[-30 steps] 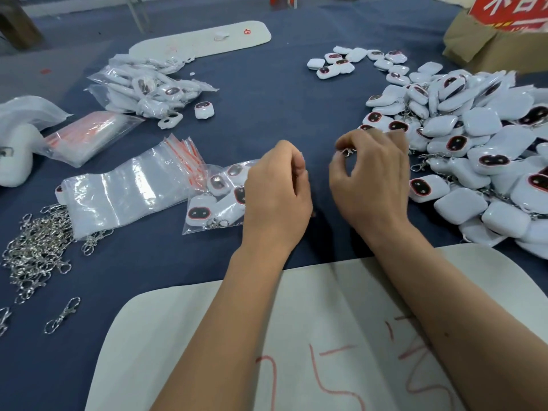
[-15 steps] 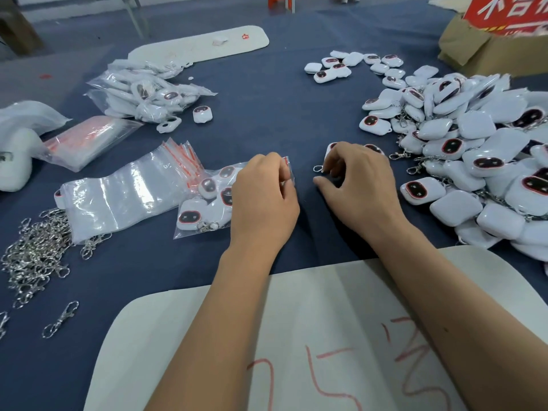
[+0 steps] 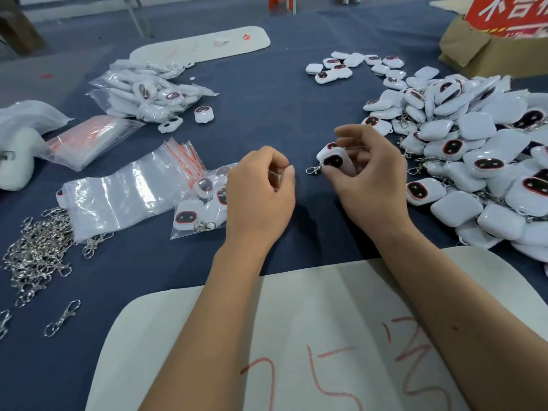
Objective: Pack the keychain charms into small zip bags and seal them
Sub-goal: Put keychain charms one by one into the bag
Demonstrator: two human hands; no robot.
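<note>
1. My right hand (image 3: 367,176) pinched one charm (image 3: 335,158) by its edges just above the cloth, clasp dangling left, so it could go clasp-first into the bag.
2. My left hand (image 3: 261,191) curled at the mouth of the zip bag (image 3: 201,203), apparently pinching its lip open; the grip itself was hidden from me.
3. That bag lay just left of the hand, already holding several charms.
4. The loose pile (image 3: 480,143) sat within reach on the right, spare bags (image 3: 124,194) on the left.
</note>
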